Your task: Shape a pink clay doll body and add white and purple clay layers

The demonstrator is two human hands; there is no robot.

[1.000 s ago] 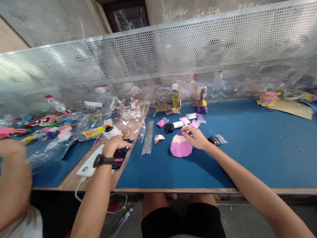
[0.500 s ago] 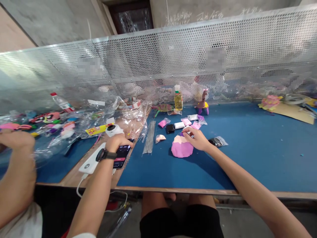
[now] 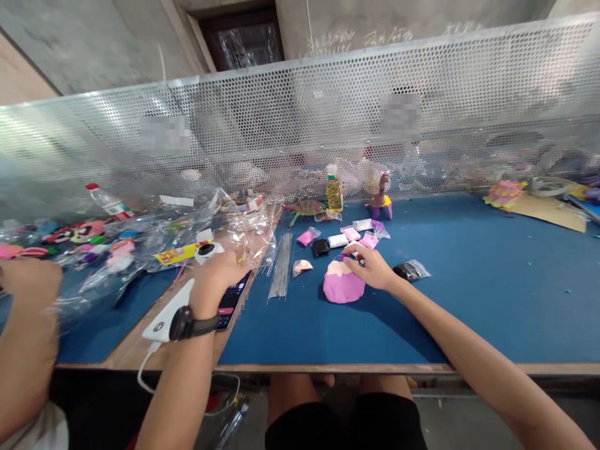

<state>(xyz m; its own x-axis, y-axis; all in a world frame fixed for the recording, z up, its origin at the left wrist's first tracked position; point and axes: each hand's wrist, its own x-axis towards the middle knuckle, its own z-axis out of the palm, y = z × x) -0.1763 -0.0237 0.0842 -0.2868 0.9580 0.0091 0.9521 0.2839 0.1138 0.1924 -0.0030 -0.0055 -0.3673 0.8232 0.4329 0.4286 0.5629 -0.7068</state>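
My right hand point(image 3: 368, 265) is closed at the upper edge of a flat pinkish-purple clay piece point(image 3: 344, 289). Its fingertips pinch a small dark purple bit of clay point(image 3: 344, 256) there, partly hidden by the fingers. A peach clay patch point(image 3: 336, 269) covers the upper part of the pinkish piece. My left hand point(image 3: 218, 275), with a black watch on the wrist, hovers over a phone point(image 3: 233, 300) and hides part of its screen. Its fingers are blurred and mostly turned away. A white power bank point(image 3: 164, 315) lies beside that wrist.
Thin metal wires point(image 3: 280, 269) lie left of the clay, near a peach clay packet point(image 3: 302, 267). Behind are a black clay packet point(image 3: 321, 247), an oil bottle point(image 3: 334, 190) and a clay figure point(image 3: 382, 197). A black bag point(image 3: 412, 270) lies right. Another person's arm point(image 3: 30, 312) reaches in at left.
My left hand has shifted slightly up and forward over the phone, covering more of its screen. My right hand stays at the clay's upper edge. The view has tilted a little.
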